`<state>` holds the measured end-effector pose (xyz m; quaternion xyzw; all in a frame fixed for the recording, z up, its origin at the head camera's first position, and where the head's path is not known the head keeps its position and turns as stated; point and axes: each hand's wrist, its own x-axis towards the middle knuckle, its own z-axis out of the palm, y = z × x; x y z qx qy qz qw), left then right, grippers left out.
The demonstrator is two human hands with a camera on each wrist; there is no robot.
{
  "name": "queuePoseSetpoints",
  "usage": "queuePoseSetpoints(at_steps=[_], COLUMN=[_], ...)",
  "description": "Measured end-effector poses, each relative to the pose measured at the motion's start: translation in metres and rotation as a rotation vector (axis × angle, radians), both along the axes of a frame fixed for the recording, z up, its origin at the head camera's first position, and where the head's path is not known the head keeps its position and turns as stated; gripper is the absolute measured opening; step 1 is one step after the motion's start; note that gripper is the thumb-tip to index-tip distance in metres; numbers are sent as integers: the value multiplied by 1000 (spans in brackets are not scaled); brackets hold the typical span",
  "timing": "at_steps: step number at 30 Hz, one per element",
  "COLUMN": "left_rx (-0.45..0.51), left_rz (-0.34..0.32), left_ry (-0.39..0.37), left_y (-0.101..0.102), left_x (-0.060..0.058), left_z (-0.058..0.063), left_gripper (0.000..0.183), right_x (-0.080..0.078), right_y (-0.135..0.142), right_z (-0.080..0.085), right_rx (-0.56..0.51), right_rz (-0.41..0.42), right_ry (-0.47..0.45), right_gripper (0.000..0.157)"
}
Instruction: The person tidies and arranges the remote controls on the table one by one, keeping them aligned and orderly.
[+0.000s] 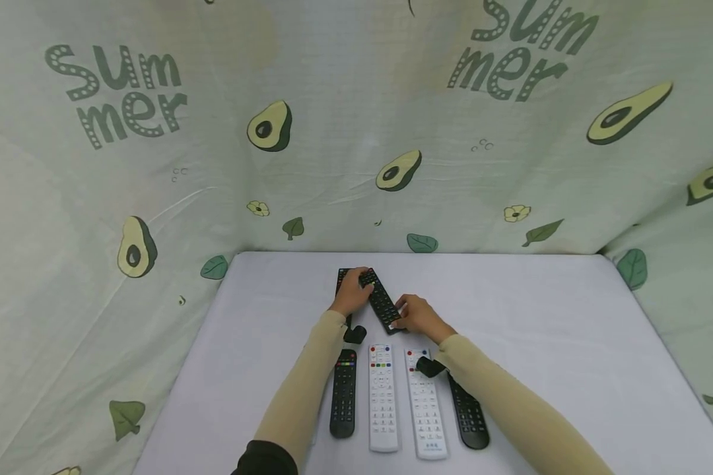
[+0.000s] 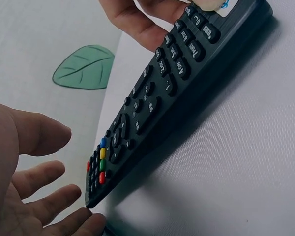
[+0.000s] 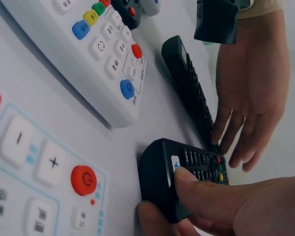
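A black remote control (image 1: 383,302) with coloured buttons at its far end lies slanted between both hands. My right hand (image 1: 418,315) pinches its near end, the thumb on the white label in the right wrist view. My left hand (image 1: 349,294) is beside the far end; in the left wrist view its fingers (image 2: 56,196) are spread and loosely bent, close to the coloured buttons. Whether they touch the remote I cannot tell. A second black remote (image 3: 187,81) lies beneath the left hand, partly hidden by it in the head view.
Nearer the front of the white table (image 1: 546,316) lie a black remote (image 1: 342,394), two white remotes (image 1: 383,399) side by side, and another black remote (image 1: 471,415), partly behind the right sleeve. A printed cloth (image 1: 333,86) hangs behind the table.
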<state>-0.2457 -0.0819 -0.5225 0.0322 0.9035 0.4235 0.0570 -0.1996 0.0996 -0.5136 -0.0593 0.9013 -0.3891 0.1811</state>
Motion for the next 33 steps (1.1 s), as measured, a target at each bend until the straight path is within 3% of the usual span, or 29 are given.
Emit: queuePoseSetpoints(at_steps=[6,11,19,25,33], left_rx=[-22,15,99,199,261], left_rz=[1,20,59,117,158], left_ry=[-50,-67,6,35,90], left_y=[3,4,-1,3,9], left_x=[-5,-6,-9,-6,0], left_z=[-3,-1,-3,4,14], left_gripper=[50,50,40,34,25], right_x=[1,2,6,8,12], right_y=[5,7,15,17,28], right_z=[0,2,1,2,3], right_rx=[15,17,15,14,37], right_rz=[6,1,21,12,-13], right_ry=[13,-3,32,48,78], right_gripper=[39,40,33,30,32])
